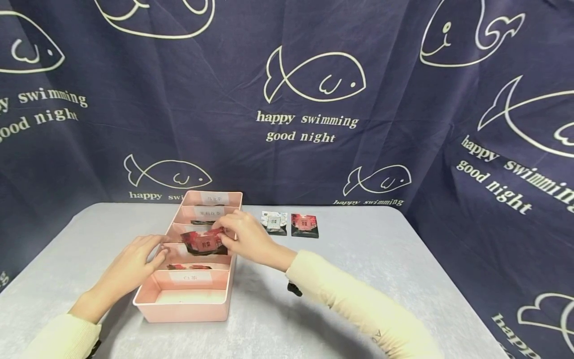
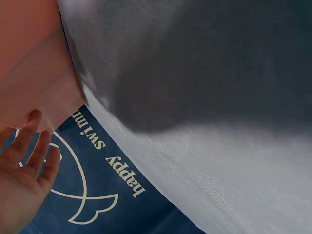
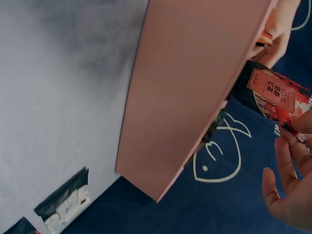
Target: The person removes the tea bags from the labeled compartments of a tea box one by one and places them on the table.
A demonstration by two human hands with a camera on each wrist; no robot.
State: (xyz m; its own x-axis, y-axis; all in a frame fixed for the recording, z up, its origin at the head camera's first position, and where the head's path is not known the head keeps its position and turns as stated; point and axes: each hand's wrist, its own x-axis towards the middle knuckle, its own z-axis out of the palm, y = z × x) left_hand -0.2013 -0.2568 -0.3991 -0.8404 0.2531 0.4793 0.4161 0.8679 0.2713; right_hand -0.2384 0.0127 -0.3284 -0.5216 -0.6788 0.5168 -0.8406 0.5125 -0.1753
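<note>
A pink box point(image 1: 182, 312) with several compartments stands on the table, paper labels on its dividers. My right hand point(image 1: 253, 242) pinches the upper edge of a red and black sachet point(image 1: 204, 243) between thumb and fingers, over a middle compartment. In the right wrist view the sachet point(image 3: 278, 92) shows a printed red label, its dark lower end at the box rim. My left hand point(image 1: 130, 264) rests at the box's left rim, its fingers point(image 2: 36, 158) fairly straight along the outer wall. Another red sachet point(image 1: 190, 267) shows in a nearer compartment.
Right of the box, a white and black sachet point(image 1: 274, 223) and a red and black sachet point(image 1: 305, 225) lie flat on the grey table point(image 1: 358, 279). A navy curtain point(image 1: 309, 164) with fish drawings hangs behind and beside the table. The nearest compartment holds no sachet.
</note>
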